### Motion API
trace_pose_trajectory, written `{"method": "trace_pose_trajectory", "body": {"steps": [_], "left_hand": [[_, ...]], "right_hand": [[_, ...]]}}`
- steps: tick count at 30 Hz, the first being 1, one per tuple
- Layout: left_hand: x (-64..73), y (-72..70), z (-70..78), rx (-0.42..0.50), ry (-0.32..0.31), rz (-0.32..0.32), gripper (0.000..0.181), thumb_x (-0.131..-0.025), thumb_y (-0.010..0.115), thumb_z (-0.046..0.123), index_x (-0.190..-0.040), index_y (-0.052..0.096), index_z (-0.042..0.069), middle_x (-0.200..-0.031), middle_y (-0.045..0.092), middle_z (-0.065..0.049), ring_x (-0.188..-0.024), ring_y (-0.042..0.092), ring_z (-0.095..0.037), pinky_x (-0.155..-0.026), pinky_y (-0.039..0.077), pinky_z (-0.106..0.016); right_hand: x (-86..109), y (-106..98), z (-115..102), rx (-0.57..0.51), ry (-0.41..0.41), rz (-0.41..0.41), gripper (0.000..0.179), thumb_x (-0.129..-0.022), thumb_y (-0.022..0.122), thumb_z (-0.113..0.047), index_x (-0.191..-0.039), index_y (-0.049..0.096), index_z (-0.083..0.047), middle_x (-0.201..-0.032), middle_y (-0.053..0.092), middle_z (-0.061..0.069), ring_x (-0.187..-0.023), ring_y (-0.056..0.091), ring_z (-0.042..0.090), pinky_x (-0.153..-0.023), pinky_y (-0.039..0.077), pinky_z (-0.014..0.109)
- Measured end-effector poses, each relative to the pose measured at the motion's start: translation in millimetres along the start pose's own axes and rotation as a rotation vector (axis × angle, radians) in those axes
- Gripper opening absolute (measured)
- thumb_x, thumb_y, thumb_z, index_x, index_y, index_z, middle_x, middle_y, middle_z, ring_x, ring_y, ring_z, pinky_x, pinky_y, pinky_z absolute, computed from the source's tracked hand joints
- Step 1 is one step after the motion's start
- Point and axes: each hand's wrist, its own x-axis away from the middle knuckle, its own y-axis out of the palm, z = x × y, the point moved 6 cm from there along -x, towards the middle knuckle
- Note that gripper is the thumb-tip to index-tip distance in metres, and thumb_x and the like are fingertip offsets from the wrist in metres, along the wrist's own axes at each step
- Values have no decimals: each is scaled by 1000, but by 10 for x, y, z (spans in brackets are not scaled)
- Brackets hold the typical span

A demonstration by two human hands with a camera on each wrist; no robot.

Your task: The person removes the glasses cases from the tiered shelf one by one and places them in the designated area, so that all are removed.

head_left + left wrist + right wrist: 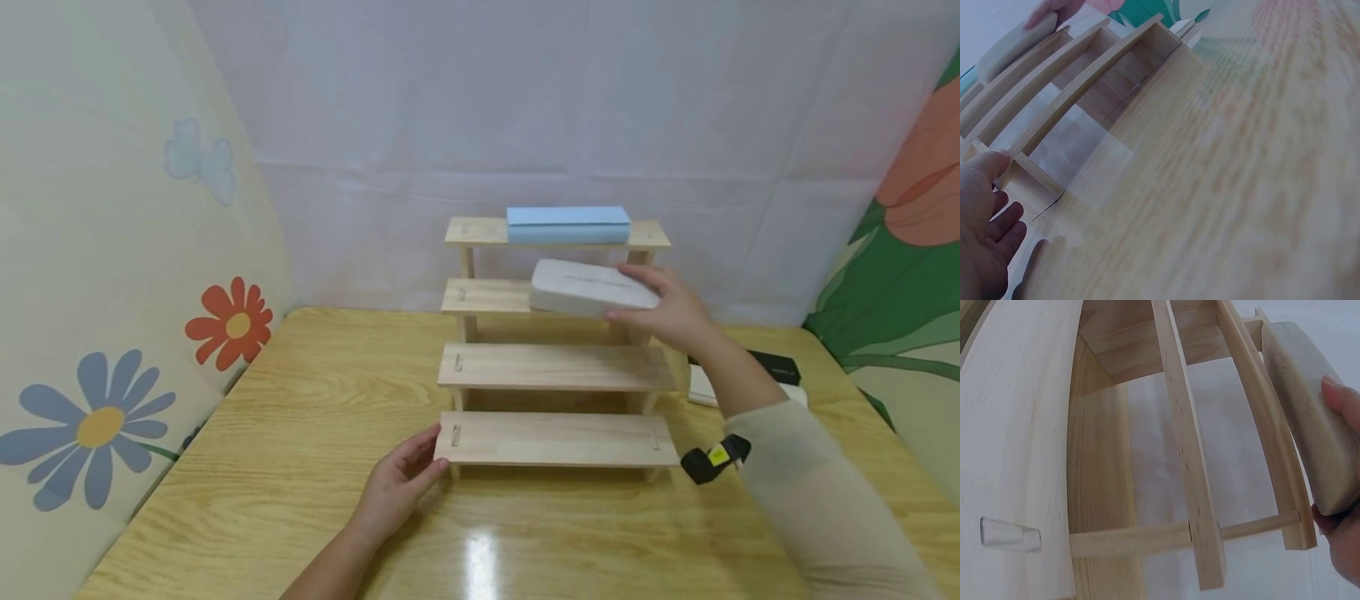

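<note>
A four-tier wooden display stand (558,442) rises in steps on the table. My right hand (671,308) grips a white, flat, round-cornered box (585,286) by its right end, thumb on the near side and fingers on the far side. The box is tilted and overlaps the third tier up in the head view; in the right wrist view its side (1304,419) lies close along a shelf edge. My left hand (397,483) holds the left end of the lowest tier, its thumb at the front corner. Part of that hand shows in the left wrist view.
A light blue box (567,225) lies on the top tier. Right of the stand, a black box (776,367) and a white item (701,387) lie on the wooden table (337,392), partly behind my right forearm. White cloth hangs behind; flower-printed panels flank the table.
</note>
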Motion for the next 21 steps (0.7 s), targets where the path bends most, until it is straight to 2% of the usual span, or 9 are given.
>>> {"method": "trace_pose_trajectory", "body": {"steps": [5,12,21], "left_hand": [[3,-2,6,-9,5,7,47,-89,70,8,-134,58,3,-131,64,-15,-119,61,-25,-99,50,-22],[2,1,10,-9,5,-9,48,-90,70,11,-135,56,3,-134,61,-17,-123,60,-32,-104,49,-35],[-2,3,18,-6,8,-13,49,-90,70,10,-135,55,2,-136,59,-17,-124,59,-33,-105,48,-37]], "right_hand": [[67,-73,58,-9,9,9,86,-81,78,-43,-152,36,-20,-154,33,20,-132,38,41,-106,34,63],[163,-181,127,15,4,36,86,-81,78,-43,-152,36,-17,-152,35,21,-129,39,40,-103,35,60],[248,-323,244,20,31,47,87,-82,77,-43,-153,34,-18,-154,31,20,-131,37,41,-102,34,61]]}}
